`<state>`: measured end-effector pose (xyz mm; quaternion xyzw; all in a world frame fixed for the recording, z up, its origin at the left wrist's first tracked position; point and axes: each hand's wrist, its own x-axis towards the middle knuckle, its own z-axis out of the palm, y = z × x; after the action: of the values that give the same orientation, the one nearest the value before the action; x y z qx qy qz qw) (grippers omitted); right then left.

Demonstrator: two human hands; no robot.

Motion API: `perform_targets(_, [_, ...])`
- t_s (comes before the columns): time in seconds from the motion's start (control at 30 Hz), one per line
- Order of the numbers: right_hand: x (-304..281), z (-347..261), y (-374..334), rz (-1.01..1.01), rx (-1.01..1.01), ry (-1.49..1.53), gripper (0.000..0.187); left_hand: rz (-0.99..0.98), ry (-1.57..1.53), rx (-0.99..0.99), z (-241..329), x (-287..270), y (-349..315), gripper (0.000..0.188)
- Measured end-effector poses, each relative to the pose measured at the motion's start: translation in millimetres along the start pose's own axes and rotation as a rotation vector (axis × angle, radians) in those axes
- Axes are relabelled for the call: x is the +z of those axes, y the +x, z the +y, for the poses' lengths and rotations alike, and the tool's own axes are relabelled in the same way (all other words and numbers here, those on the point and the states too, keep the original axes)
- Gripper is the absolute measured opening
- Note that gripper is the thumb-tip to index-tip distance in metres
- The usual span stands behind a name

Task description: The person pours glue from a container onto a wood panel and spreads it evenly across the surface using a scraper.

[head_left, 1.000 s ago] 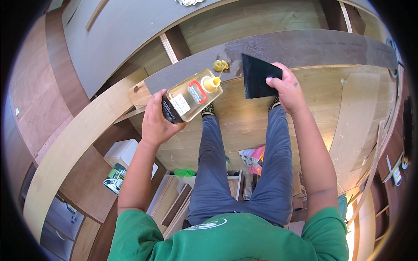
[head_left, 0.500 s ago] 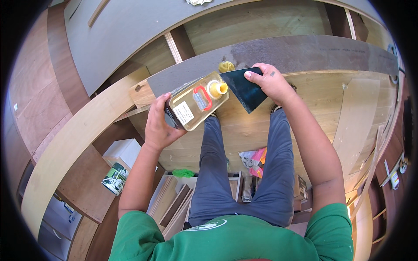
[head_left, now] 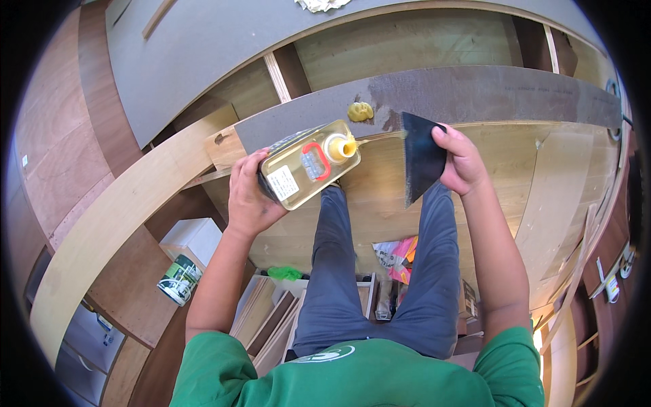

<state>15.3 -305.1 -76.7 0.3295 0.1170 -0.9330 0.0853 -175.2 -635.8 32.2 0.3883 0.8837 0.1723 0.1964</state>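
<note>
Remote feed, reference point: the yellow blob (head_left: 360,112) on the curved board (head_left: 291,115). Left grip (head_left: 249,193) is clamped on the back end of the clear-faced container (head_left: 298,180), which I place near-left of the blob, tilted, spout (head_left: 344,147) facing right. Right grip (head_left: 464,159) is clamped on the black scraper (head_left: 422,159), thumb on its face, right of the blob and nearer the wearer. Change noted: half a second ago the scraper's edge met the spout; it has since swung away to the right, drawing a thin yellow strand (head_left: 380,137) between the two. A second ago a strand ran from spout to blob; I see none there now. My reading: flow onto the board is cut off, the spout wiped, though container and scraper are not cleanly parted, so drips remain possible.
</note>
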Motion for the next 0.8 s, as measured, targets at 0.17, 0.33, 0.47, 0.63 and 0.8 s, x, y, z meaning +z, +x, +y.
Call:
perform_targets(0.17, [-22, 7, -7, 0.016, -0.107, 0.17, 0.036, 0.003, 0.0, -0.078, -15, -11, -11, 0.099])
perform_targets(0.33, [-48, 21, 3, 0.231, -0.132, 0.046, 0.035, 0.005, -0.113, -0.119, -25, -22, -16, 0.101])
perform_targets(0.47, [-48, 30, 14, 0.269, -0.103, -0.085, 0.034, 0.079, -0.329, -0.107, -17, -35, 10, 0.097])
perform_targets(0.63, [-41, 47, 20, 0.339, -0.081, -0.149, 0.028, 0.15, -0.315, -0.193, -19, -32, 82, 0.09])
perform_targets(0.8, [-53, 59, 20, 0.324, -0.123, -0.179, 0.032, 0.331, -0.948, -0.039, -2, 13, 211, 0.077])
